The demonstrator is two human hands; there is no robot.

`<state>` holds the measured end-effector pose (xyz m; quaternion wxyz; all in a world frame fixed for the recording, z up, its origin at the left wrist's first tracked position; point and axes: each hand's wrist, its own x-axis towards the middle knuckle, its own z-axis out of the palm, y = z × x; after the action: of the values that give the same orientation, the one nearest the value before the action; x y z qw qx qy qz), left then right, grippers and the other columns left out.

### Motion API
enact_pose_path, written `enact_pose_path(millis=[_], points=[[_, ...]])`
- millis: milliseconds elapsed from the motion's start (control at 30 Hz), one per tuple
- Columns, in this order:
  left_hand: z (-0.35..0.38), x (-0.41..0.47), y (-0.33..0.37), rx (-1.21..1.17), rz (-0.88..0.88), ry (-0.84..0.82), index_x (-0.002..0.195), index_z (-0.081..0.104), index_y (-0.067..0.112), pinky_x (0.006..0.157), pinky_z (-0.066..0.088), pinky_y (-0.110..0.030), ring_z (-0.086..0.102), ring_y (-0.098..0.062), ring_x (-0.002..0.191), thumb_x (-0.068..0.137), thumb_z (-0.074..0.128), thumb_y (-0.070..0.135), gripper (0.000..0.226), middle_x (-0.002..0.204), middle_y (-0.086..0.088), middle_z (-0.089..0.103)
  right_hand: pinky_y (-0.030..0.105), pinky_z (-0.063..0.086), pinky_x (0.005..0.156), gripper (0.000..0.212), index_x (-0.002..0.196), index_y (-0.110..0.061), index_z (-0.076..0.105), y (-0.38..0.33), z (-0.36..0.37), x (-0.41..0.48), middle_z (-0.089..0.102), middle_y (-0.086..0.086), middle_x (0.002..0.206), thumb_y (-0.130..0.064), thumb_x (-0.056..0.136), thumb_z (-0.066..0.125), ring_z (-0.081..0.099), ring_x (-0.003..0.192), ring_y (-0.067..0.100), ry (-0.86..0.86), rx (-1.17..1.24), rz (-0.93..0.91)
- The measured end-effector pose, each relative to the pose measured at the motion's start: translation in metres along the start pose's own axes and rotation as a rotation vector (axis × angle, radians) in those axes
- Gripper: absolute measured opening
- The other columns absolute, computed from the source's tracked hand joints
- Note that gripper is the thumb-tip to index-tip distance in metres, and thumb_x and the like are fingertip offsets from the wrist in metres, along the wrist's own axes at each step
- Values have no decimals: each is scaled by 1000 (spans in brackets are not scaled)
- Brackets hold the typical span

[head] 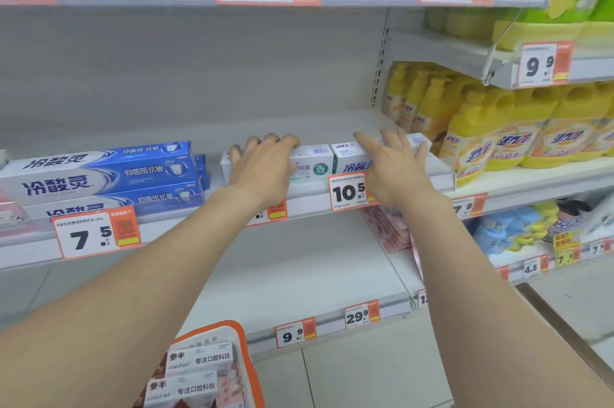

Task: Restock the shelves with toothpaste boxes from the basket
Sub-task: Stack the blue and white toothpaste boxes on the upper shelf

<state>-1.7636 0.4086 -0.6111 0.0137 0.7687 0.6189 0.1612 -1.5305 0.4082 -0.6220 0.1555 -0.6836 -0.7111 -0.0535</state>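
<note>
On the middle shelf, right of centre, both hands are working two toothpaste boxes lined end to end at the front edge, behind the 10.5 price tag. The left hand is hooking curled fingers over the far top edge of the left white-green box, likely to drag it forward or square it. The right hand is lying flat, fingers straight and spread, pressing the right white-green box, probably steadying the row. The hands are apart, one box each. Blue toothpaste boxes are sitting stacked to the left, yellow bottles to the right. Near, low left, the orange basket is holding spare boxes, so restocking is looking unfinished.
</note>
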Motion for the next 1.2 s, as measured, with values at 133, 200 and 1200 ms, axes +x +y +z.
enact_pose_path(millis=[133,200,1200], points=[[4,2,30,-47,78,6,140,55,35,101,33,-49,48,-32,128,106,55,34,34,132,0,59,68,6,122,70,157,-32,37,-4,5,-7,41,9,150,-9,91,46,25,150,29,14,90,-52],[4,5,39,-30,78,-7,139,56,33,100,35,-49,50,-34,127,107,55,33,32,131,-3,59,66,8,123,65,153,-24,39,1,7,-10,46,6,146,-7,91,47,31,146,28,53,119,-41],[26,39,89,-494,-189,-135,152,36,7,79,36,-29,48,-31,96,112,37,39,51,149,-23,40,55,13,115,70,157,-38,36,26,28,-12,46,14,144,-39,88,27,33,143,27,232,331,387]])
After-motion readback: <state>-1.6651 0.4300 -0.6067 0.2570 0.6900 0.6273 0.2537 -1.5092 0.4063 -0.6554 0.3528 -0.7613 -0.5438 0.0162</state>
